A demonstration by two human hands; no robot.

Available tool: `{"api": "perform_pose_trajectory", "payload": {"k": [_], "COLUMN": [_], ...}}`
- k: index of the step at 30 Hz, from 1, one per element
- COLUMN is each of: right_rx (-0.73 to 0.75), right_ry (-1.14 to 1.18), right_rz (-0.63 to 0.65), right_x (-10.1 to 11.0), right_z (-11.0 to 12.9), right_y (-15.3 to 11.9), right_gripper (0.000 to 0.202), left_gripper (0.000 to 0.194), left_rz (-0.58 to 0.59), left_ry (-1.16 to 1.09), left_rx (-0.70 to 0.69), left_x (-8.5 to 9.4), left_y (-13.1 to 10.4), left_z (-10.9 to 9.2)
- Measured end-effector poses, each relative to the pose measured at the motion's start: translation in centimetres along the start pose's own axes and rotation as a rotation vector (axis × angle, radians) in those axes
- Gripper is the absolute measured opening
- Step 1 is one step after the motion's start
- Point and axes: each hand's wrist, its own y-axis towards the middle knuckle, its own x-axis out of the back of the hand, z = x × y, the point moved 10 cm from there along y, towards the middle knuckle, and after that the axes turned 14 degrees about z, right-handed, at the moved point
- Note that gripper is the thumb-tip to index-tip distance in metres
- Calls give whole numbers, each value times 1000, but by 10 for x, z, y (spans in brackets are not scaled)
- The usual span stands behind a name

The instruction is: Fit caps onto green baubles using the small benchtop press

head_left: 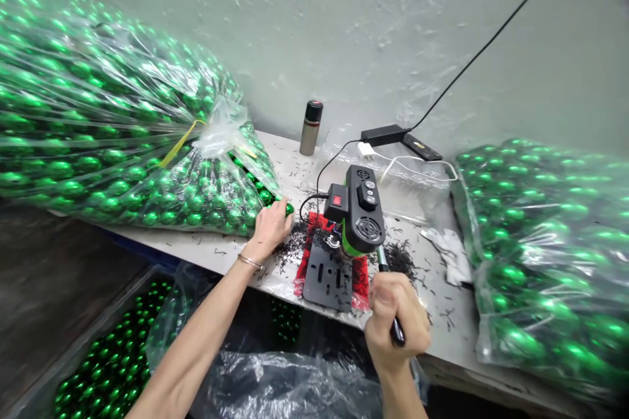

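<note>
My right hand [397,321] is wrapped round the black lever handle [397,332] of a small bench press machine [364,209]. The machine has a black top with vents, a red switch and a slotted black base plate [328,278]. At the mouth of the big clear bag of green balls [122,137], my left hand [272,226] has its fingers closed on a shiny green ball [289,209]. Part of that ball is hidden by the fingers. Small black bits [400,258] lie scattered around the machine, over a red sheet [361,285].
A second bag of green balls [550,242] stands at the right. Behind the machine are a spray can [311,128], a power adapter [384,135], a phone-like black object [421,147] and cables. White gloves [449,254] lie nearby. Below the table are more green balls [111,353] in plastic.
</note>
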Motion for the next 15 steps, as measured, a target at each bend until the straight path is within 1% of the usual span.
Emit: {"api": "perform_pose_trajectory", "payload": {"k": [1,2,3,5,7,9,11,13,15], "right_rx": [-2,-4,-6,-7,-5,1,-4,-22,-32], "right_ry": [-4,-6,-6,-3,2,3,6,15,22], "right_rz": [2,0,-3,-13,-23,-30,-26,-9,0], "right_x": [0,-1,-1,-1,-1,0,2,3,4], "right_z": [0,-1,-1,-2,-2,-1,-1,-3,-3], "right_y": [-1,-1,-2,-2,-2,0,3,7,10], "right_gripper": [28,29,29,28,28,28,28,28,28], "left_gripper": [43,49,54,58,56,54,53,52,49], "left_rz": [-3,14,53,161,234,269,301,323,317], "left_ry": [-175,-394,-632,-1059,-1344,-1481,-1525,-1490,-1374], "left_rx": [24,51,81,147,203,250,267,244,174], "left_x": [3,2,-4,-24,-43,-61,-78,-91,-97], "left_y": [-8,-17,-27,-48,-69,-84,-91,-92,-88], "left_z": [6,12,17,17,9,1,-9,-18,-25]}}
